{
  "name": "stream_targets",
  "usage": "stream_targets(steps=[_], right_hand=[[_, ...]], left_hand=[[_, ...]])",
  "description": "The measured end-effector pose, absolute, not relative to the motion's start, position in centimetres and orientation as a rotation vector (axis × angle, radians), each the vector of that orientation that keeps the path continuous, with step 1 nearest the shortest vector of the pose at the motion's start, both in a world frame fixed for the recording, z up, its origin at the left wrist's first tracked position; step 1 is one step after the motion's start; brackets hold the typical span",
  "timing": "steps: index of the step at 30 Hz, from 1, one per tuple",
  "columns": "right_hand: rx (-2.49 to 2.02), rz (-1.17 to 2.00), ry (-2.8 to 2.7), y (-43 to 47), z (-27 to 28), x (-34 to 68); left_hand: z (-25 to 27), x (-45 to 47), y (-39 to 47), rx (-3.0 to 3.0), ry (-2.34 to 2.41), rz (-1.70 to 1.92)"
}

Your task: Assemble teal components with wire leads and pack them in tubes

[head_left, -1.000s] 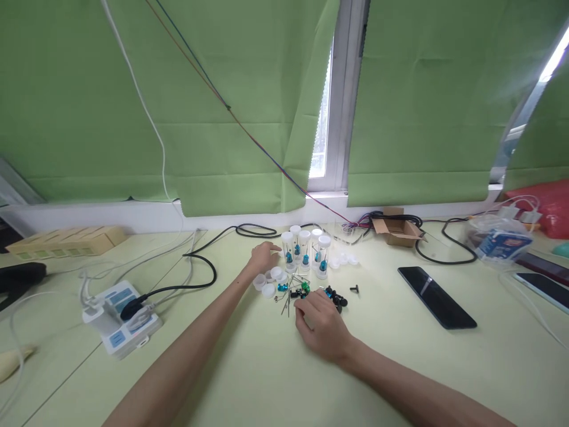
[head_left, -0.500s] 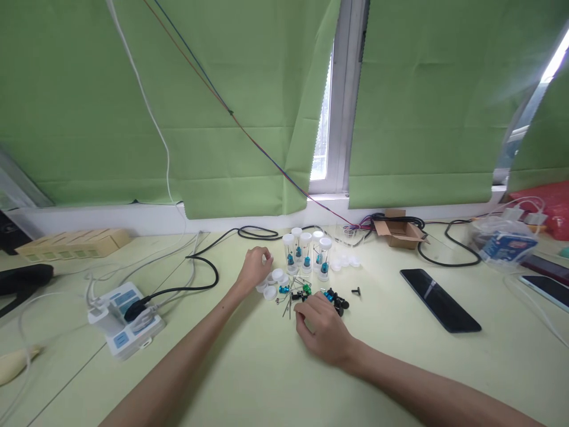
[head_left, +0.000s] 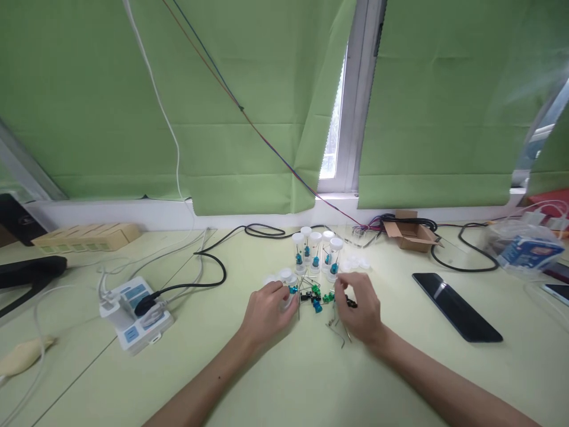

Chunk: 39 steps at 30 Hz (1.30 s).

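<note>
My left hand (head_left: 269, 311) is at the left side of a pile of small parts, its fingers curled beside a blue part (head_left: 294, 289) and over some white caps (head_left: 287, 276). What its fingertips hold, if anything, is hidden. At the pile's right, my right hand (head_left: 360, 305) has its fingers bent together above black parts (head_left: 351, 302); anything between them cannot be made out. Between the hands lie green parts (head_left: 328, 297), another blue part (head_left: 317, 306) and thin bent metal rods (head_left: 338, 337). Several clear capped tubes (head_left: 315, 252) with blue parts inside stand just behind.
A black phone (head_left: 457, 307) lies to the right. An open cardboard box (head_left: 411, 236) and black cables (head_left: 267, 231) are at the back. On the left are a white power strip (head_left: 136, 314) with plugs and a yellow block (head_left: 86, 237).
My left hand has come nearer, down to the pile's left side. My right hand has shifted right, uncovering green and blue parts; some metal rods now lie beside it. The view has turned slightly left.
</note>
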State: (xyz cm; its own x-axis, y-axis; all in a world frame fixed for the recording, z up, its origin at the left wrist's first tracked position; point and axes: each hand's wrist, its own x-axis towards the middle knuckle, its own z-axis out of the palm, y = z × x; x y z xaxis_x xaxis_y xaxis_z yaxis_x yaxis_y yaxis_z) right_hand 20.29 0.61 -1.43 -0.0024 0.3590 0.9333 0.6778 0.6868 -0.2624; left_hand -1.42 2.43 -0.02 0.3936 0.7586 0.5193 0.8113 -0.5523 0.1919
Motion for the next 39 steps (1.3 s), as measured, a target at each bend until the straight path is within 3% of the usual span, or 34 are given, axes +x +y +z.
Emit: stream_targets(steps=[8, 20, 39], right_hand=[[-1.257, -0.413, -1.462, 4.2, -1.5, 24.6], [-1.38, -0.124, -1.767, 6.2, -0.2, 27.5], [-1.276, -0.589, -1.691, 5.5, -0.2, 27.2]], left_hand=[[0.2, -1.3, 2.0, -2.642, -1.506, -0.714], [0.1, -1.4, 2.0, -2.669, -1.503, -0.704], [0.3, -1.5, 1.9, -2.678, -1.549, -0.662]])
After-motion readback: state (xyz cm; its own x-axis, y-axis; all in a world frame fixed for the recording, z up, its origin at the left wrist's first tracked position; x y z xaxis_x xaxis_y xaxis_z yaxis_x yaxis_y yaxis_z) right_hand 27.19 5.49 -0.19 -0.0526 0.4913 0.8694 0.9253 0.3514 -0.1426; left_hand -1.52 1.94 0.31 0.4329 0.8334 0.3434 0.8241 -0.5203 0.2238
